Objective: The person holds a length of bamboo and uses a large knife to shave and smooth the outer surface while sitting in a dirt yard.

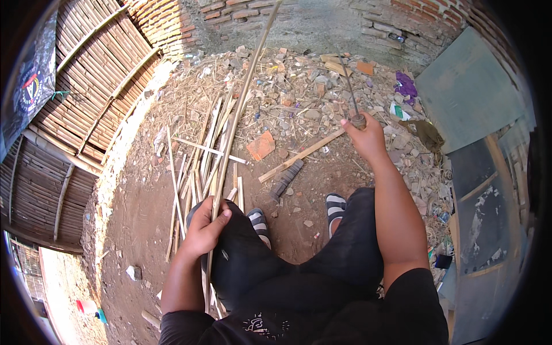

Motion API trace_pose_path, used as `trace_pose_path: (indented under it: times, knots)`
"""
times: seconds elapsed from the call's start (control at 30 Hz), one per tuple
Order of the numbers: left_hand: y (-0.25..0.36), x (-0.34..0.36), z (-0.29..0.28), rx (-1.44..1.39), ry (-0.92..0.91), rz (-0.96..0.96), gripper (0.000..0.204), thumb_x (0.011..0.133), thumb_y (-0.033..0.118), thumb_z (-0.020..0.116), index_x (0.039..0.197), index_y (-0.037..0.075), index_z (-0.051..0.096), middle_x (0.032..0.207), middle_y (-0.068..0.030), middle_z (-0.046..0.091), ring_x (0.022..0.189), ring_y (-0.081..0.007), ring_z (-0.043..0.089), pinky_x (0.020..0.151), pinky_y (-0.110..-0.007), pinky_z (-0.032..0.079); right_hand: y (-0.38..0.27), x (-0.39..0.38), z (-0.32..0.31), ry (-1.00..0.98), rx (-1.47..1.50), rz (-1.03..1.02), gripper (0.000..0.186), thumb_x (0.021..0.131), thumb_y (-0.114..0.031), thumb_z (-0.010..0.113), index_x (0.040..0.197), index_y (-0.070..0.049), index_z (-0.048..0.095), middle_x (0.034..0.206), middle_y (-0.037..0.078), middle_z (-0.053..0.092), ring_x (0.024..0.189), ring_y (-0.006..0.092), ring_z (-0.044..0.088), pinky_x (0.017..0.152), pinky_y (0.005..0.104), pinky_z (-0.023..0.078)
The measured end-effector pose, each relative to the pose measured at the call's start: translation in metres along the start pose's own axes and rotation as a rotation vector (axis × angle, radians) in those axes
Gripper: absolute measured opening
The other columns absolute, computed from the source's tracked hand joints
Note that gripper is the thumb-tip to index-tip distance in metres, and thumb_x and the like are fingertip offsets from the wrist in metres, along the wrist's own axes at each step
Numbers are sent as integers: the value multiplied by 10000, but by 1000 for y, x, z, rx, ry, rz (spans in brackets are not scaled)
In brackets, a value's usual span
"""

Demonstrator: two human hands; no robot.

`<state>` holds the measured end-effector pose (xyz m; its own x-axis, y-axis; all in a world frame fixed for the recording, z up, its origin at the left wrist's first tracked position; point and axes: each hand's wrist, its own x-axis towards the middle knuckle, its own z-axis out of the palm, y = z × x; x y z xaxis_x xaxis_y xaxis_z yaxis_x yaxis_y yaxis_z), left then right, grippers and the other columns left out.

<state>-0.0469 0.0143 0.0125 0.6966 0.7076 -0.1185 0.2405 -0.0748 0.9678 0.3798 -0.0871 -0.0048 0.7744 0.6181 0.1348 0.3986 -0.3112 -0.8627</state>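
Note:
My left hand (208, 227) is closed round a long bamboo strip (244, 95), just above my left knee. The strip slants up past the top edge of the view, and its lower end passes down beside my thigh. Out to the right, my right hand (367, 138) grips a tool with a long, thin, dark blade (348, 83), which points up and away. It looks like a machete seen edge-on; its handle is mostly hidden in my fist. Split bamboo strips (195, 178) lie in a loose pile beyond my left hand.
A flat wooden stick (302, 156) and a dark ridged block (287, 180) lie beyond my sandals. Rubble (313, 103) spreads toward the brick wall (322, 29). A woven bamboo panel (103, 63) stands left; grey boards (471, 92) lean at the right.

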Motion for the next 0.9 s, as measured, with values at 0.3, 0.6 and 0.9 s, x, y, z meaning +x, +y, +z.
trace_pose_path:
  times: [0.3, 0.6, 0.9]
  knots:
    - [-106, -168, -143, 443, 740, -228, 184, 1062, 227, 583, 1101, 47, 586, 844, -3, 547, 775, -110, 483, 719, -289, 428, 2, -2, -3, 11, 18, -45, 463, 874, -366, 807, 1095, 28, 708, 898, 110, 734, 795, 215, 673, 740, 355, 514]
    - [-254, -455, -100, 842, 1156, -992, 494, 1035, 333, 559, 1369, -29, 524, 1207, -307, 668, 1140, -491, 626, 952, -538, 499, 2, -5, 3, -82, 123, 57, 479, 878, -375, 819, 1135, 7, 686, 812, 34, 668, 691, 129, 604, 604, 298, 482]
    - [-364, -536, -20, 398, 686, -1721, 1175, 807, 579, 769, 1568, -99, 186, 1559, -347, 354, 1442, -456, 406, 1199, -464, 363, -9, -6, 18, -79, 226, 94, 388, 900, -308, 811, 1117, -21, 665, 753, -22, 578, 622, 77, 528, 554, 258, 446]
